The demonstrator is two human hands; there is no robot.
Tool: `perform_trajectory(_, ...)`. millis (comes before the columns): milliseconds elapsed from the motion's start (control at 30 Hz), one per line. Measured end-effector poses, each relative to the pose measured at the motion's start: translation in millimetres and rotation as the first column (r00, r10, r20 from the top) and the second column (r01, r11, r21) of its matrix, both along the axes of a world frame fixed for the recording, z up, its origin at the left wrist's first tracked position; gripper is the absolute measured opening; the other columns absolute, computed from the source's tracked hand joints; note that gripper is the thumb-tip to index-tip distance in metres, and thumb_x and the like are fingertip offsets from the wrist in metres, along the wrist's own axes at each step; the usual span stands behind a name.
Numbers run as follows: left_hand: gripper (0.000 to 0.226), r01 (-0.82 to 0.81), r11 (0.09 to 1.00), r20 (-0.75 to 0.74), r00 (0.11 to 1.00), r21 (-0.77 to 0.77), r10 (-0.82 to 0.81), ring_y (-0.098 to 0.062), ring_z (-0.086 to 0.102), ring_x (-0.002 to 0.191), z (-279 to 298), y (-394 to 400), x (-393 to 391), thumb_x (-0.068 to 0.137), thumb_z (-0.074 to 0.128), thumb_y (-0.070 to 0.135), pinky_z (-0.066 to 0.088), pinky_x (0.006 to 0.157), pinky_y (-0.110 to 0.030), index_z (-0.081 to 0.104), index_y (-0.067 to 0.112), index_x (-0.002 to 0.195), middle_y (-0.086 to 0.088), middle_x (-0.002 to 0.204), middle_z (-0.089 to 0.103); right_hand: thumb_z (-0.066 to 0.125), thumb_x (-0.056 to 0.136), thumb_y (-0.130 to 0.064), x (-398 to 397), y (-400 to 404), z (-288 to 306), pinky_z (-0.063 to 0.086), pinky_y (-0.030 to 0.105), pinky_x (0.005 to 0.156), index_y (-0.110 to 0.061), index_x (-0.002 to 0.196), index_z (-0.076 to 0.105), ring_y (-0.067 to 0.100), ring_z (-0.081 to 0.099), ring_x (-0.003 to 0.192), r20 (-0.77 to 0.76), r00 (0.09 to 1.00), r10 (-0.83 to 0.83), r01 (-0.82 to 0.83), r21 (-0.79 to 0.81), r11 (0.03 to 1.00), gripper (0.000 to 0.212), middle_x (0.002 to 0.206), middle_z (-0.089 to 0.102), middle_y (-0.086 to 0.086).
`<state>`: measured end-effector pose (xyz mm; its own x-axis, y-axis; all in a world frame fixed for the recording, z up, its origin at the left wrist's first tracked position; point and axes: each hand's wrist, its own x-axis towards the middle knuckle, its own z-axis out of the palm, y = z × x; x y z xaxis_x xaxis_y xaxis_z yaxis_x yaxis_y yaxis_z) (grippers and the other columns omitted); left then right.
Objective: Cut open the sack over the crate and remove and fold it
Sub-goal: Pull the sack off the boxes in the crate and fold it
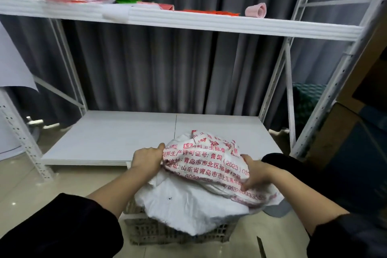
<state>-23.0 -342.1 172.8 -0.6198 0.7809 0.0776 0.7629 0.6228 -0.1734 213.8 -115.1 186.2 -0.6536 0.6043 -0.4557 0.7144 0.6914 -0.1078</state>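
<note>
Both forearms reach forward and down from black sleeves toward the middle of the view. The left hand (147,158) has its back turned up and its fingers curled into the left edge of the white woven sack with red printed lettering (201,178), gripping a bunched fold of it. The right hand (256,174) comes in from the right with the wrist bent, its fingers and thumb closed on the sack's crumpled right side just above a row of red digits.

The sack is gathered into a loose heap between the two hands. Its upper part is creased and shows lines of red characters and numbers; its lower part is plain white and hangs over the near rim of the grey slatted plastic crate (180,234), which stands on the pale tiled floor (48,190). The sack covers the crate's top, so what lies inside cannot be seen.

Behind the crate stands a white metal shelving rack (188,22) in front of a grey pleated curtain (178,73). A thin dark blade-like object (261,247) lies on the floor near the right sleeve.
</note>
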Motion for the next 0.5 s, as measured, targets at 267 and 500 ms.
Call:
perform_trajectory(267,0.023,-0.034,0.880,-0.157,0.980,0.474,0.122,-0.037,0.059,0.099,118.8,-11.7,-44.4,0.091,0.046,0.029,0.038,0.075,-0.038,0.051,0.015,0.109,-0.015,0.099,0.068,0.052,0.087,-0.036,-30.9,-6.7,125.2,0.042,0.037,0.077,-0.017,0.103,0.058,0.035,0.063,0.100,-0.436,0.845,0.310,0.086,0.682,0.726,0.026,0.104,0.069,0.012)
perform_trajectory(500,0.034,-0.128,0.815,-0.028,0.984,0.564,0.174,-0.044,0.060,0.102,178.7,-34.8,-44.9,0.096,0.035,0.036,0.045,0.078,-0.043,0.045,0.020,0.124,-0.022,0.115,0.063,0.054,0.089,-0.027,-50.2,-14.1,193.4,0.035,0.039,0.063,-0.011,0.099,0.050,0.039,0.061,0.094,-0.484,0.748,0.455,0.124,0.774,0.621,0.019,0.101,0.066,0.016)
